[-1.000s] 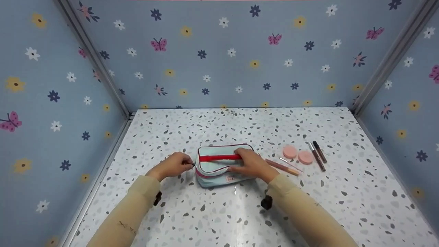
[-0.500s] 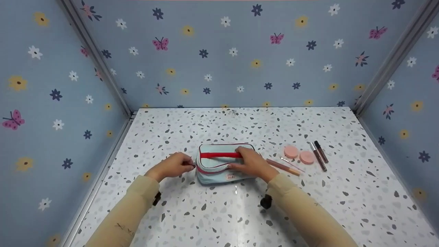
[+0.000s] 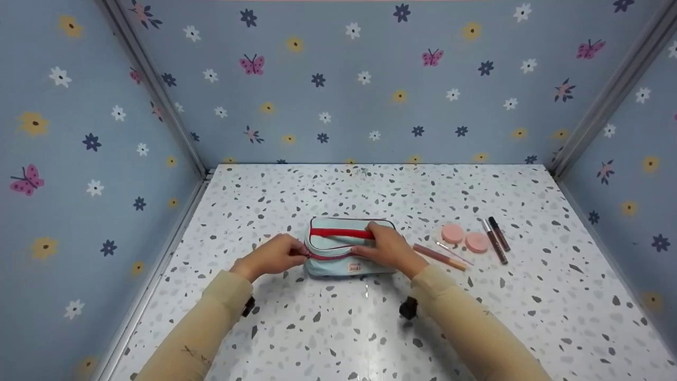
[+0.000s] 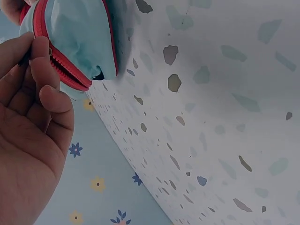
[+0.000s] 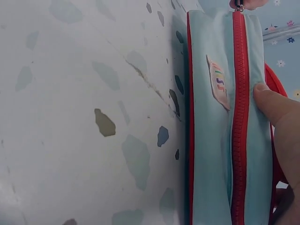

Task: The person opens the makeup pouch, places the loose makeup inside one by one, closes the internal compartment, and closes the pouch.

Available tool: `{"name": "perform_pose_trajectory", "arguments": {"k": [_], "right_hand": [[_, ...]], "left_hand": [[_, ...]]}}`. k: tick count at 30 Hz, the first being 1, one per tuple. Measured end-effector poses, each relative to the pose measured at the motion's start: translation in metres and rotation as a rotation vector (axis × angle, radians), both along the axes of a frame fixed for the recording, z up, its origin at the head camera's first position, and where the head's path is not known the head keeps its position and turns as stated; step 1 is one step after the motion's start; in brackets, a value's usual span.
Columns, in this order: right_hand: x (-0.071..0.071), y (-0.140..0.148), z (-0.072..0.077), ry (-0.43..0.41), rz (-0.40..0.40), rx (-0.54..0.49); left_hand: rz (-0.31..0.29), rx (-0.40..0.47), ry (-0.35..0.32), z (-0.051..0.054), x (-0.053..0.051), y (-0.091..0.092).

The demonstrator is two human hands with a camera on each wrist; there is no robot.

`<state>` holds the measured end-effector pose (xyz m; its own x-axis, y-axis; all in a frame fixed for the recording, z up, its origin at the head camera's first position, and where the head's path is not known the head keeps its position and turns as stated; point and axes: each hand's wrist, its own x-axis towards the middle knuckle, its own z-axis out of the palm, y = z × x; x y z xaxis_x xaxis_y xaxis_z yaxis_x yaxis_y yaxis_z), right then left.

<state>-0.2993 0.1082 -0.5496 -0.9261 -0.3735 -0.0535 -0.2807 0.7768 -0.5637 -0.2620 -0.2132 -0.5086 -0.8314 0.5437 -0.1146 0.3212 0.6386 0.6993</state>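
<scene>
A light blue cosmetic bag (image 3: 330,267) with a red zipper (image 5: 240,117) and a red top handle (image 3: 338,233) sits upright on the table. At its left front corner, my left hand (image 3: 275,255) pinches the dark zipper pull (image 4: 24,60) between thumb and index finger. In the left wrist view the zipper teeth (image 4: 70,74) gape around the bag's end, past the slider. Along the front, the right wrist view shows the teeth meshed. My right hand (image 3: 389,246) grips the bag's top right, thumb on the front of the lid and fingers over the handle's end.
Right of the bag lie a brown-and-orange stick (image 3: 439,257), a thin pink tool (image 3: 455,252), two round pink cases (image 3: 453,233) and two dark slim tubes (image 3: 499,233). Patterned walls (image 3: 338,79) enclose the speckled table (image 3: 328,333) at the back and sides.
My left hand has gone from beyond the bag's left end to its front corner with the zipper pull. The bag has turned slightly, its front more level; my right hand keeps its hold.
</scene>
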Motion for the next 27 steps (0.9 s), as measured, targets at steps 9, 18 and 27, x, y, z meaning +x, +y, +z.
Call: {"name": "perform_pose_trajectory", "arguments": {"k": [9, 18, 27], "right_hand": [[-0.002, -0.002, -0.001, 0.038, 0.01, -0.004], [-0.002, -0.003, 0.002, -0.015, -0.031, -0.007], [-0.002, -0.004, 0.003, -0.067, -0.069, -0.022]], "left_hand": [[-0.049, 0.005, 0.016, 0.001, 0.005, 0.017], [-0.032, 0.01, -0.002, -0.002, 0.012, 0.033], [-0.065, 0.018, -0.039, -0.007, 0.018, 0.047]]}}
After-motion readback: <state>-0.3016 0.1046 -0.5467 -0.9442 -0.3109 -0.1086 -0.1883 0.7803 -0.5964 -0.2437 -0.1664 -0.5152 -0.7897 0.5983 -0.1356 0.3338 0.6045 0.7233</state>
